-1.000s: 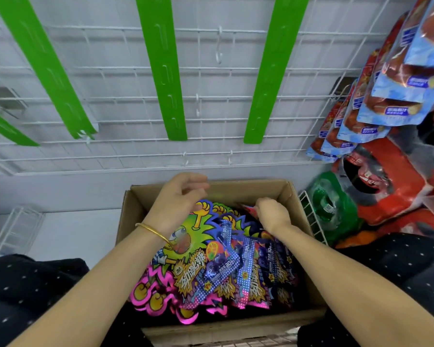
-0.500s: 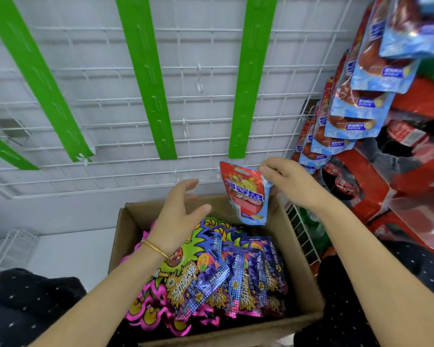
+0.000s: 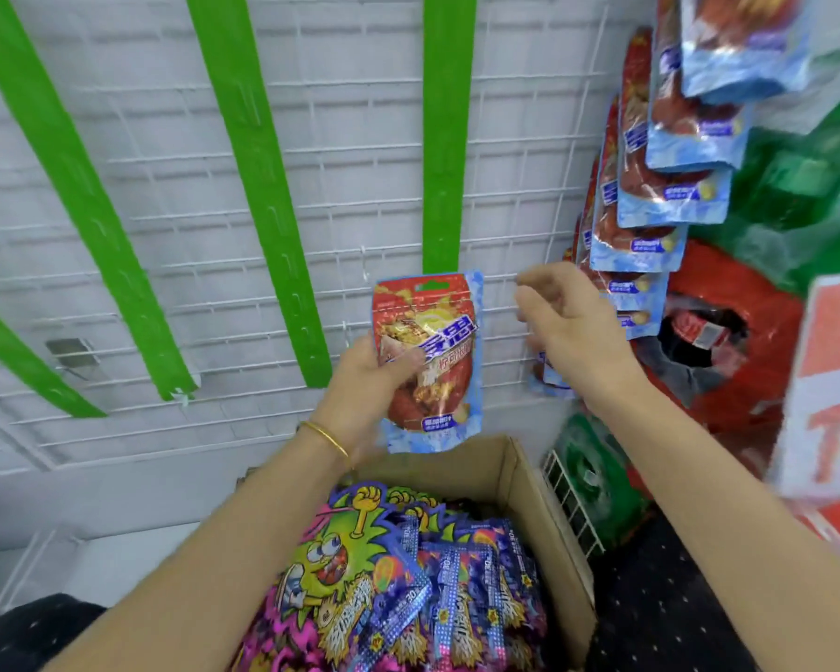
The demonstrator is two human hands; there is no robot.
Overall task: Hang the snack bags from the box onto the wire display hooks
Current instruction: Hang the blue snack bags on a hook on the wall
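rightward, hung blue bags flank the held snack bag.

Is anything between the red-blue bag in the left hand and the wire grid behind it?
Nothing visible. The left hand holds the bag before bare wire grid; the right hand is apart, to its right.

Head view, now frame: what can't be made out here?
All head view.
- Hang hole of the snack bag in the left hand: too small, blurred.
- Hooks on the wire grid: white on white, motion blur.
- Small bag low on the grid: mostly behind the right hand.
- Box lower layers: covered by top bags; near edge cut by frame bottom.
- Red sign: cut by right edge, blurred.
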